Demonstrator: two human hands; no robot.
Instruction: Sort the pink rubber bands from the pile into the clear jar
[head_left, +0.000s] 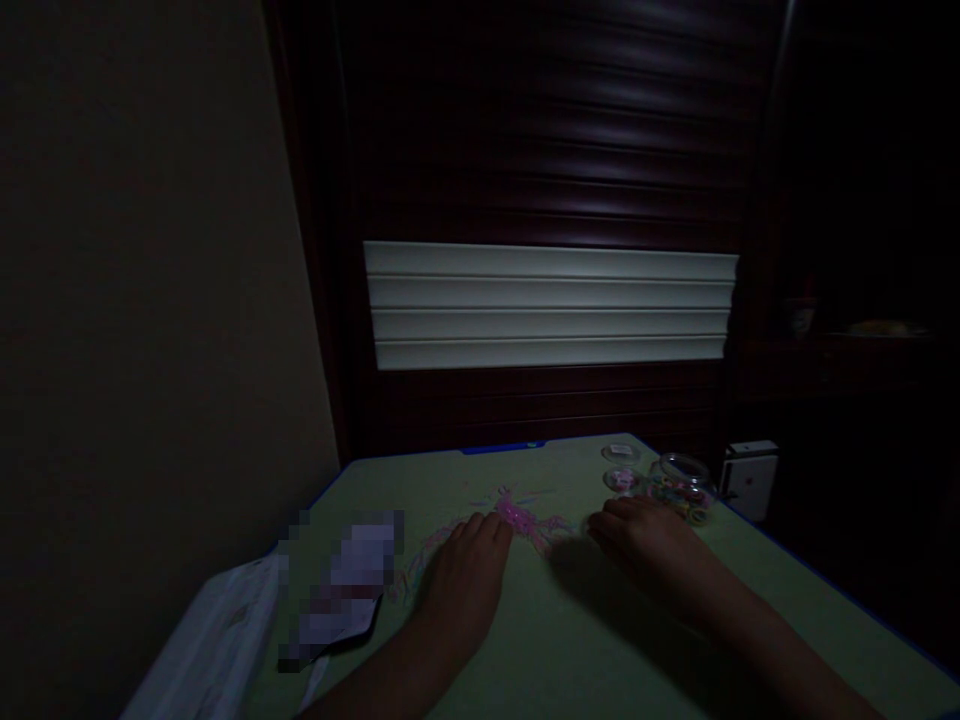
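On the green table lies a pink object [516,514] with thin pastel strands [420,562] spread around it. My left hand [474,560] rests beside it, over some strands, its fingers bent and close together; whether it grips any strand is hidden. Off to the right, my right hand [639,540] is raised a little above the table, fingers curled together; what its fingertips hold, if anything, is too dark to tell. Just behind it stands a clear round jar [684,470] of coloured bands. A small clear dish [622,480] with pink pieces sits left of the jar.
A clear lid [621,454] lies behind the dish. A blurred phone-like item [349,580] is at the left, next to a white packet [214,640]. The green table [600,650] has a blue edge. A white box [750,480] stands beyond its right side.
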